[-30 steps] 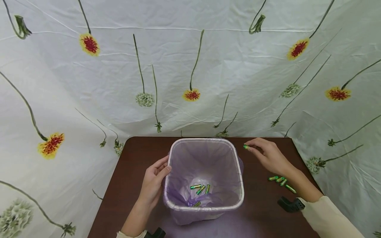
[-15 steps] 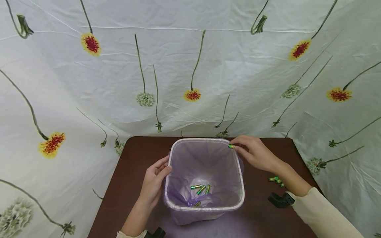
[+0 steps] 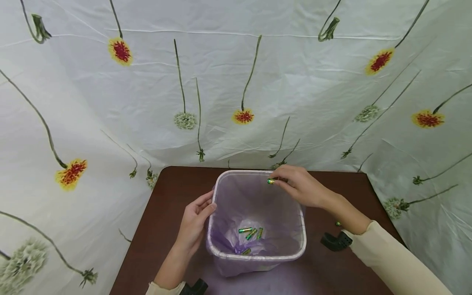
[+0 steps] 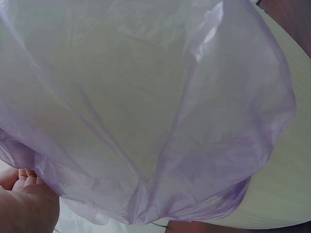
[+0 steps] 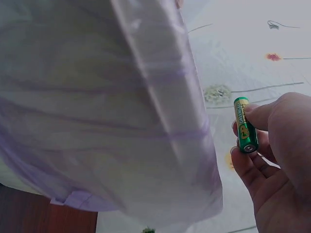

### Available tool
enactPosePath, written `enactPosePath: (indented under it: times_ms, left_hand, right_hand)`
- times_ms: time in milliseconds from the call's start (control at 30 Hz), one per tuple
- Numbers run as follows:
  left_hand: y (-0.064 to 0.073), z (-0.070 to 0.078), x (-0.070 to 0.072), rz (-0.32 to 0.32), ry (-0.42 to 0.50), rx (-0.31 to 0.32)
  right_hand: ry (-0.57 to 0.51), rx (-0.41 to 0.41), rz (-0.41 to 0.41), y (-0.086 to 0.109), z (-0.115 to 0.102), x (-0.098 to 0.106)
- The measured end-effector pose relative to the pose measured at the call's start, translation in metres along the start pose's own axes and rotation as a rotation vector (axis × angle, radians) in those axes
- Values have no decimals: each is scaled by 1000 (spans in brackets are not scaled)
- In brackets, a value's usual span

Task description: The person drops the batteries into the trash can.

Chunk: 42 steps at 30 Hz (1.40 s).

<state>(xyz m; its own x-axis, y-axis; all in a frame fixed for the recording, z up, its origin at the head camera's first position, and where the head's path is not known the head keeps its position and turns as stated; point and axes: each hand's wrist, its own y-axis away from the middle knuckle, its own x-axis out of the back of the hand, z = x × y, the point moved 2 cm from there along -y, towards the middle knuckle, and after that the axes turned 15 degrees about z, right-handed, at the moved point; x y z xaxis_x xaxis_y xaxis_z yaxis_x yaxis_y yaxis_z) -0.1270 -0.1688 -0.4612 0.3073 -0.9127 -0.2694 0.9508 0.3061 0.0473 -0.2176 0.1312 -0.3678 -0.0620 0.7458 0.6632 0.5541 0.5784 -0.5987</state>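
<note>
A white bin lined with a translucent purple bag stands on the table. My left hand grips its left rim, thumb on top and fingers outside. Between thumb and fingertips my right hand pinches a green and gold battery marked GP. In the head view that hand is over the bin's far right rim, the battery just inside the opening. Several similar batteries lie on the bag at the bin's bottom.
The dark brown table holds the bin. Right of it, a battery shows beside my right forearm, which hides whatever lies behind it. A white flower-print cloth hangs behind and at both sides.
My right hand has moved left with the battery, from beside the bin to over its far right rim. The left hand keeps its grip; the head view has shifted slightly.
</note>
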Motion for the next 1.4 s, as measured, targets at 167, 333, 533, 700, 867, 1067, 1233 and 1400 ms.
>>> enactPosePath:
  times_ms: [167,333,533,700,867,1067,1233,1400]
  left_hand:
    - [-1,-1,-2,-2,-10,-7]
    - [-1,-1,-4,-5,-15,-14]
    - [-1,-1,-3,-4,-19,-23]
    - [-2,-2,-2,-4,-9,-22]
    - [-1,-2,0,-4,-5,-15]
    - [-1,0,0,1,-6,-7]
    - [0,1,-1,3,-12,-8]
    - [0,1,-1,0,-10,-9]
  right_hand:
    - [4,22,-36,-7,-3,-6]
    - [48,50,-6,-10,-3,-7]
    - [69,17,4,-2,-1,-2]
    - [80,-41,12,9,2,6]
    - [82,-51,36,19,6,13]
    - [82,-53,76,32,11,22]
    - [111,-123,110,46,18,30]
    - [140,-167,177,62,27,38]
